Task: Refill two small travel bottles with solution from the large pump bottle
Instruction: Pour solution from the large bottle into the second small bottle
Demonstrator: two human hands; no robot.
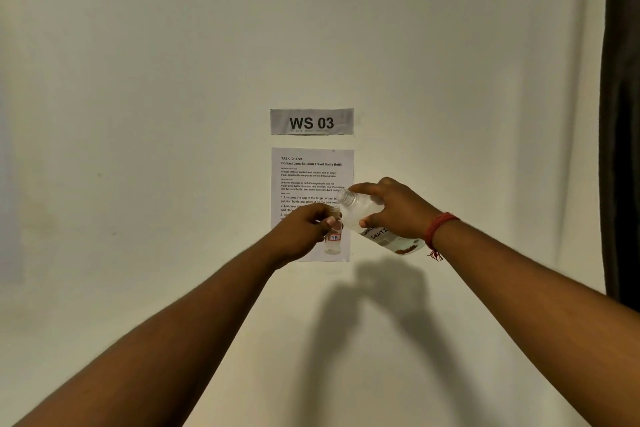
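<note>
The right hand (393,208) wraps the uncapped large bottle (367,218) mid-body; likely smooth, sloshing, slippery; the left hand (301,230) pinches the light travel bottle (333,241) near its neck.

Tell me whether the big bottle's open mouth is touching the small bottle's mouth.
Cannot tell. In the head view the large bottle tilts toward the small bottle, but the left hand hides its mouth.

Clear small travel bottle (333,239) upright, uncapped large bottle (367,218) tilted, mouth just above it.
</note>
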